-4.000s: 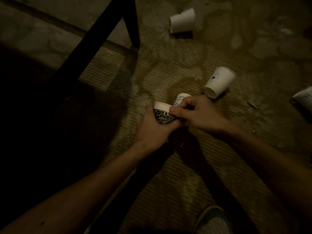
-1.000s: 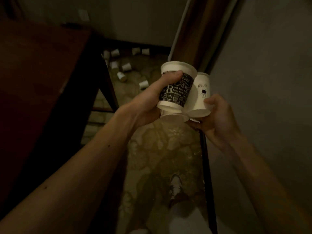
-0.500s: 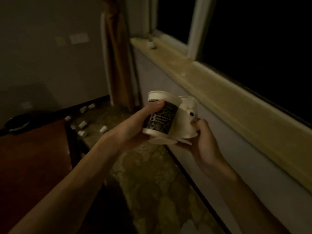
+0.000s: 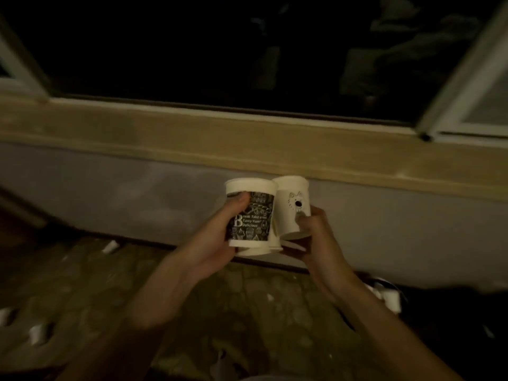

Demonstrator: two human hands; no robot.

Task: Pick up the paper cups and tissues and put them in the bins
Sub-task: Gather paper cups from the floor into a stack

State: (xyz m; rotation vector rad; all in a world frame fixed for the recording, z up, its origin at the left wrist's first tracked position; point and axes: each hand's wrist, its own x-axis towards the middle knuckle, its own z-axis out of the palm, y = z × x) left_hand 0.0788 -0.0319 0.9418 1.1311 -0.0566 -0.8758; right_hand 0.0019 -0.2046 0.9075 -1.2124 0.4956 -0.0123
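My left hand [image 4: 214, 243] grips a black-printed paper cup [image 4: 251, 215] held upright, with other white cups nested under it. My right hand [image 4: 316, 237] holds a white paper cup [image 4: 291, 207] with a small face drawing, pressed against the black one. Both are at chest height in front of the wall below a window. White cups and scraps lie on the dim floor at the left [image 4: 37, 334] and near the wall [image 4: 110, 246]. At the lower right, a dark bin [image 4: 395, 291] with white cups [image 4: 390, 299] inside peeks out behind my right forearm.
A tan window sill [image 4: 247, 138] runs across the view above a grey wall [image 4: 110, 193]. The window pane [image 4: 220, 50] is black. A white window frame [image 4: 467, 86] stands at the right. The patterned floor [image 4: 247, 312] is dark.
My view has swung right, from along the wall to facing the window square on. Both hands keep the same hold on the cups. The bin's edge has come into sight.
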